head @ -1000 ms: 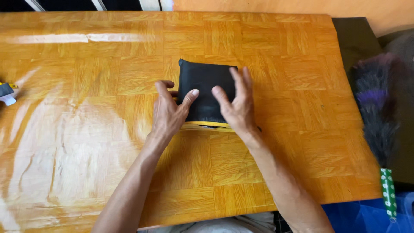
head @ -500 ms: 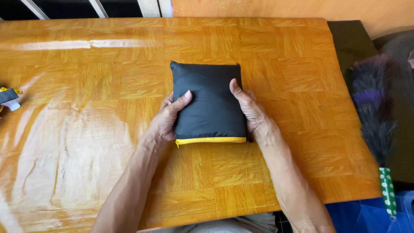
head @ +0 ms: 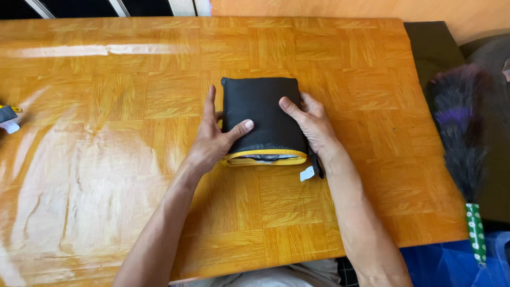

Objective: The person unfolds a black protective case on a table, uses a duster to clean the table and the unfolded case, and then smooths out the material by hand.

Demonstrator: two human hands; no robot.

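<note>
- Black fabric pouch (head: 261, 114) with a yellow trim along its near edge lies flat on the wooden parquet table (head: 133, 95), about mid-table, slightly right of centre.
- Left hand (head: 212, 141) rests at the pouch's left edge: thumb laid over the top face near the lower left corner, index finger stretched straight along the left side, palm on the table. Hand loosely open, not closed around the fabric.
- Right hand (head: 313, 125) sits at the pouch's right edge: thumb pressed onto the top face, remaining fingers curved against the right side. Hand partly open, bracing the pouch from the side.
- Pouch is held between the two hands, not lifted.
- White tag (head: 307, 174) and a short dark strap show just beside the near right corner, partly under the right wrist.
- Opening along the yellow trim shows a grey sliver; contents cannot be made out.
- Feather duster (head: 459, 133), dark with purple, lies off the table's right edge; its green patterned handle is cut off near the bottom.
- Small yellow and black object (head: 8, 118) at the left border is cut off, unidentifiable.
</note>
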